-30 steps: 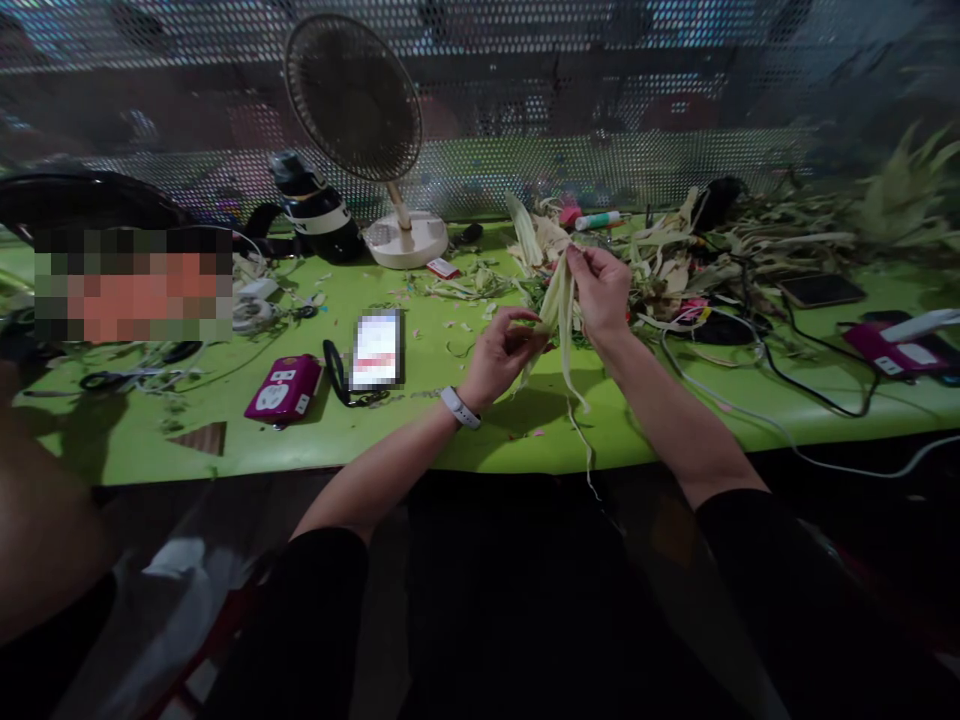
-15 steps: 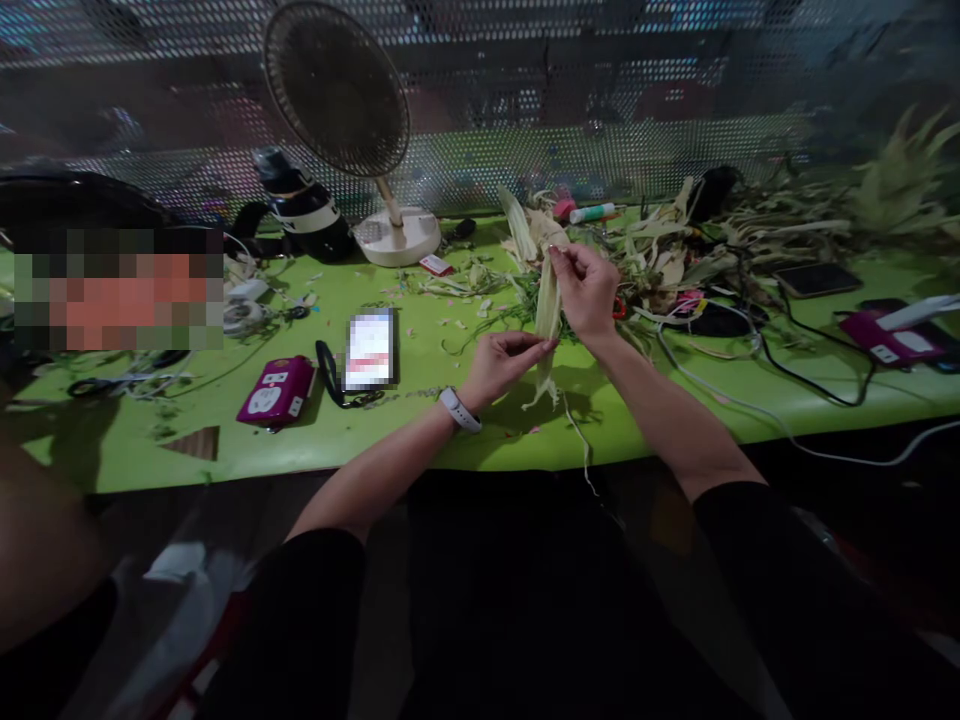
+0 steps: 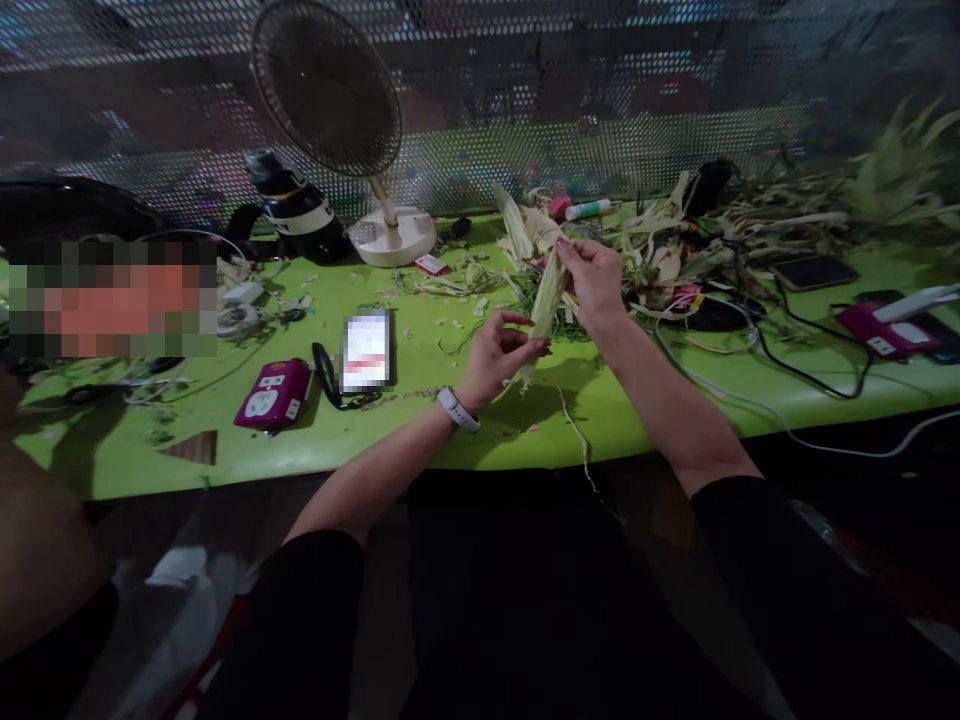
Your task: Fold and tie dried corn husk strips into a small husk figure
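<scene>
Both of my hands are closed on a pale green husk strip (image 3: 550, 298): the right hand (image 3: 598, 285) pinches its upper end, and the left hand (image 3: 499, 358), below a white wristband (image 3: 459, 410), grips it near the frayed lower end. The strip slants above the green counter (image 3: 420, 425), nearer the front edge than the mesh behind. Just beyond my right hand, a heap of dry husks (image 3: 667, 255) spreads toward the back right corner, with a glue stick (image 3: 588, 210) near the back edge. A thin strand (image 3: 576, 430) hangs over the front edge. To my left lie a lit phone (image 3: 366, 350) and a purple power block (image 3: 274, 397); behind them stand a fan (image 3: 326, 90) and a dark bottle (image 3: 304, 218).
</scene>
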Available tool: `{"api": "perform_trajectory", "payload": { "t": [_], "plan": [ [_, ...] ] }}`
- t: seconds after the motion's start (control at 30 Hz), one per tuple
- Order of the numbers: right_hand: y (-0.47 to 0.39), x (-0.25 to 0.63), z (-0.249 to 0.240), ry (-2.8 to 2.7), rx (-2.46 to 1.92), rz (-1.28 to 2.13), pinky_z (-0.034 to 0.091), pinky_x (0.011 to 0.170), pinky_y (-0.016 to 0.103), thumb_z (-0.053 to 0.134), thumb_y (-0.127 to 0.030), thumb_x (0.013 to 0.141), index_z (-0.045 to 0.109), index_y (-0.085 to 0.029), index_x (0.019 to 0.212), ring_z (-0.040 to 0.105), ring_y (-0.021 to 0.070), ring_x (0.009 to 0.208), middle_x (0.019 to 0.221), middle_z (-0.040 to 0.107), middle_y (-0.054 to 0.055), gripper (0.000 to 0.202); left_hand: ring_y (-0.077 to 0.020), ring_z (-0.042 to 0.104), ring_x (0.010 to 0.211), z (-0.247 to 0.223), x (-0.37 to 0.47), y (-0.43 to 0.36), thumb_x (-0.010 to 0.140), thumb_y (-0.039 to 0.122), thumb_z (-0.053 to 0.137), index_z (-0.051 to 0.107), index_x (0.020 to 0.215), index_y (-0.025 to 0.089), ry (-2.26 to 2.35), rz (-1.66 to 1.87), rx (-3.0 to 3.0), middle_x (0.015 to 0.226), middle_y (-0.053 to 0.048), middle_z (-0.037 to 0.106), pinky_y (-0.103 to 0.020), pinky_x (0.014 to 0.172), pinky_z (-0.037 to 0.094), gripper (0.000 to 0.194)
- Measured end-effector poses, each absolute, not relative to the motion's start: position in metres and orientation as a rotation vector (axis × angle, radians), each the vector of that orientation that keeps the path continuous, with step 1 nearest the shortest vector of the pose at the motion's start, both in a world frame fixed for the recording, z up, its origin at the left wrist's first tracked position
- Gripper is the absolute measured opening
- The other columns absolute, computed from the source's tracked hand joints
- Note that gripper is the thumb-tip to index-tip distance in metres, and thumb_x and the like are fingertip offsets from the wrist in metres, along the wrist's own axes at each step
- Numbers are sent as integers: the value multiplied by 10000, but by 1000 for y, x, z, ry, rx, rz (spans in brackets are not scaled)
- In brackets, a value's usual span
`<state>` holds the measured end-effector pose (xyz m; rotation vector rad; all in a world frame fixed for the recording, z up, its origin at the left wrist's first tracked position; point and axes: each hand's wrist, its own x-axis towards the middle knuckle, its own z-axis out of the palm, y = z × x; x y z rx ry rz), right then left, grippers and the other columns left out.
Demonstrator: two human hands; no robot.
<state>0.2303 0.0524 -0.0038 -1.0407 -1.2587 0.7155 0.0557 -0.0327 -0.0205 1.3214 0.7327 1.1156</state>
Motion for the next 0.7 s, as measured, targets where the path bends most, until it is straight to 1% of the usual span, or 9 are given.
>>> {"api": "perform_trajectory", "payload": {
  "t": [0.07,0.1,0.23,0.33,0.43,0.5,0.63,0.7],
  "plan": [
    [53,232,-3,-1186,-1060,722,630,727,366,614,-689,819,661,-205,804,736,227,835,818,720,63,486,-170,741,716,-20,55,-31,631,377,887,622,1099,153,731,1086,1281,750,-27,746,-293,718,579,582],
    [54,232,-3,-1152,-1065,725,633,727,374,625,-682,816,658,-205,799,737,235,841,817,720,64,478,-164,735,706,-20,54,-30,623,388,890,638,1077,142,739,1051,1264,747,-29,742,-292,722,574,574],
    [57,237,-2,-1180,-1056,698,631,727,378,581,-686,845,649,-209,823,740,232,851,823,715,63,483,-107,670,618,-19,51,-26,644,430,868,709,860,101,774,885,1200,696,-26,711,-255,674,540,424],
    [60,242,-3,-1202,-1065,656,626,724,367,564,-697,850,647,-212,845,739,224,857,843,718,67,493,-76,635,587,-17,49,-24,679,366,857,709,817,108,773,836,1133,670,0,685,-238,653,533,328],
    [63,245,-4,-1180,-1091,657,625,707,364,556,-718,841,648,-212,854,737,226,856,851,724,72,514,-61,621,593,-13,45,-22,720,282,836,684,787,114,751,801,1066,721,6,692,-270,715,570,236],
    [63,245,-4,-1164,-1102,669,625,700,367,550,-729,836,649,-210,857,737,227,851,854,726,74,529,-63,631,615,-11,42,-21,734,252,826,660,779,116,745,751,1023,773,-1,709,-291,744,587,219],
    [61,240,-7,-1178,-1102,724,623,718,377,551,-742,824,649,-213,875,735,232,879,877,728,74,540,-107,691,694,-7,32,-20,783,269,795,615,784,125,765,624,1000,783,-35,733,-280,740,583,230],
    [59,237,-8,-1160,-1105,771,625,723,388,580,-734,812,646,-217,880,734,234,884,882,728,71,525,-97,679,649,-7,26,-19,792,262,787,616,784,125,768,609,1005,746,-31,725,-261,711,575,219]
  ]
}}
